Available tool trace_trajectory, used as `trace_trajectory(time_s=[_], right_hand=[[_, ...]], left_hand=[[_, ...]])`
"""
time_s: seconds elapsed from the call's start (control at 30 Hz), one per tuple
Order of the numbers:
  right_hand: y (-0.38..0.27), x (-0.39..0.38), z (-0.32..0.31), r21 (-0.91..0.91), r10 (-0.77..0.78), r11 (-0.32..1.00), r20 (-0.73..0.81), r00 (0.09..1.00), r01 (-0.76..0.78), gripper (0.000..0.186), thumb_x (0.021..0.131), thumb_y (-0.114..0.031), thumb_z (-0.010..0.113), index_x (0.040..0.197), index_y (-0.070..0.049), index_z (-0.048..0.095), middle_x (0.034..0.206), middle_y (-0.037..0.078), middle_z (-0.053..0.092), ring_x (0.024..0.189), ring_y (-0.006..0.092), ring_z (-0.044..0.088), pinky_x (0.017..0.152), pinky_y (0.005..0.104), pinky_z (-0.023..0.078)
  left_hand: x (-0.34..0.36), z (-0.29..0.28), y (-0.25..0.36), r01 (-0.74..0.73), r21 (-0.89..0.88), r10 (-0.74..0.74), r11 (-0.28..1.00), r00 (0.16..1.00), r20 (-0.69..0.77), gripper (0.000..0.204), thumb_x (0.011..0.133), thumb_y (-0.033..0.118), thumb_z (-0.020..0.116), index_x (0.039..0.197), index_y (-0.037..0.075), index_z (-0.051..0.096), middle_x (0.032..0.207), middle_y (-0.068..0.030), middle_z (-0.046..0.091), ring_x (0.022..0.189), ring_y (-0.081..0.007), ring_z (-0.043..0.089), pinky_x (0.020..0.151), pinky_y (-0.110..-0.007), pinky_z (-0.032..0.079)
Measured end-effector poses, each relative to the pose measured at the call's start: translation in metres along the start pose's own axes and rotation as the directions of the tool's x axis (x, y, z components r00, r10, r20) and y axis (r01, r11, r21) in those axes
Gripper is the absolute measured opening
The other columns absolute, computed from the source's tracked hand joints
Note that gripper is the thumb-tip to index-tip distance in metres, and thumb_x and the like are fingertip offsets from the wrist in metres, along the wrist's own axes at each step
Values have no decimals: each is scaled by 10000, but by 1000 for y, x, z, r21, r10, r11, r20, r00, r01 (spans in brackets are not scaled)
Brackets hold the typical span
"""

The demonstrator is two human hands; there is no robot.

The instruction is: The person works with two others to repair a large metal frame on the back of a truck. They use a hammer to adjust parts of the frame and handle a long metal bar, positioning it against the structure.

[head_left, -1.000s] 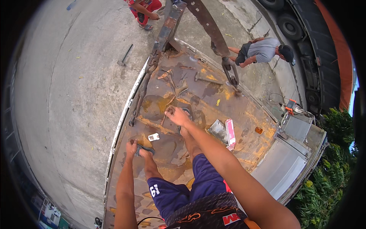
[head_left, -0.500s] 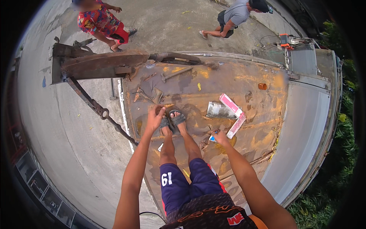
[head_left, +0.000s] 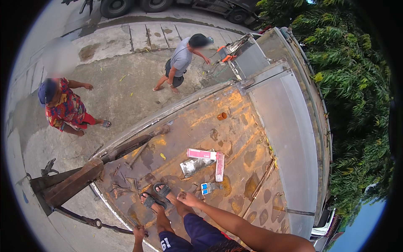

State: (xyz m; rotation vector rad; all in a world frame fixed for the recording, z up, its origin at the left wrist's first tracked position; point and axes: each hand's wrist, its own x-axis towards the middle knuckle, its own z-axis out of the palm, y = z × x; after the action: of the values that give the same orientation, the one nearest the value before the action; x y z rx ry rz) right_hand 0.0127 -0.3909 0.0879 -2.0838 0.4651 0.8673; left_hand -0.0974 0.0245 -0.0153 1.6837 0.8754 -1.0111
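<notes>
My left hand (head_left: 139, 232) is curled near the bottom, overlapping the end of a dark chain-like linkage (head_left: 116, 228); whether it grips that is unclear. My right hand (head_left: 187, 199) has bent fingers beside my right leg; anything in them is hidden. To its upper right lies a small blue-and-grey pack (head_left: 205, 188) on the rusty steel deck (head_left: 235, 138). Farther up are two pink-and-white long boxes (head_left: 219, 167) over a grimy grey plate (head_left: 189, 167). Hammer-like tools (head_left: 136, 154) and rusty scraps (head_left: 130, 183) lie left of my sandalled feet.
A heavy rusty arm (head_left: 71, 185) crosses the deck's left edge. Two people (head_left: 67, 105) (head_left: 179, 61) stand on the concrete (head_left: 109, 71). An orange cup (head_left: 221, 116), long rods (head_left: 264, 178), aluminium panels (head_left: 289, 126) and cable-strewn equipment (head_left: 226, 54) are around; trees line the right, a truck behind.
The view has turned. My right hand has left the blue pack, which now lies exposed. My left hand moved down toward the linkage. Both people have changed position.
</notes>
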Motion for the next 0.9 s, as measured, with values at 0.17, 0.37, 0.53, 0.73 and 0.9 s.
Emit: trace_trajectory(time_s=[0.17, 0.37, 0.53, 0.73, 0.9], right_hand=[[-4, 31, -19, 48, 90, 995, -73, 993, -86, 328, 945, -384, 618, 1008, -65, 664, 1028, 145, 679, 999, 338, 649, 884, 416, 494], [-9, 84, -104, -46, 18, 998, -282, 959, -33, 318, 909, -356, 632, 1017, -58, 657, 1017, 216, 652, 996, 404, 635, 892, 465, 493], [10, 167, -186, 6, 173, 985, -179, 969, -174, 331, 884, -346, 642, 1024, -47, 659, 991, 214, 688, 976, 412, 653, 876, 480, 500], [37, 269, -293, -81, 70, 994, 10, 997, -69, 321, 902, -356, 659, 985, -46, 655, 950, 173, 703, 932, 354, 679, 807, 426, 518], [32, 319, -394, 40, 12, 999, -124, 992, -7, 339, 904, -379, 667, 1000, -55, 647, 945, 147, 712, 916, 324, 686, 803, 418, 521]], left_hand=[[37, -7, 73, -20, -68, 22, 998, 999, 33, 359, 881, 254, 682, 1077, -36, 607, 809, -111, 673, 652, -193, 685, 523, -320, 530], [78, 34, 195, -99, -71, 104, 993, 993, 62, 368, 934, 289, 647, 1160, 4, 590, 906, -107, 688, 682, -188, 689, 517, -307, 508], [78, 89, 285, -106, -123, 110, 987, 994, 20, 324, 970, 271, 621, 1150, 3, 596, 924, -121, 693, 708, -171, 687, 519, -292, 506], [87, 179, 342, 24, -39, -22, 999, 999, 36, 327, 961, 265, 640, 1126, -16, 625, 917, -119, 709, 753, -164, 685, 608, -289, 540], [94, 271, 415, -24, -86, 38, 996, 986, 163, 344, 979, 277, 630, 1199, 15, 592, 999, -91, 695, 852, -168, 678, 729, -294, 535]])
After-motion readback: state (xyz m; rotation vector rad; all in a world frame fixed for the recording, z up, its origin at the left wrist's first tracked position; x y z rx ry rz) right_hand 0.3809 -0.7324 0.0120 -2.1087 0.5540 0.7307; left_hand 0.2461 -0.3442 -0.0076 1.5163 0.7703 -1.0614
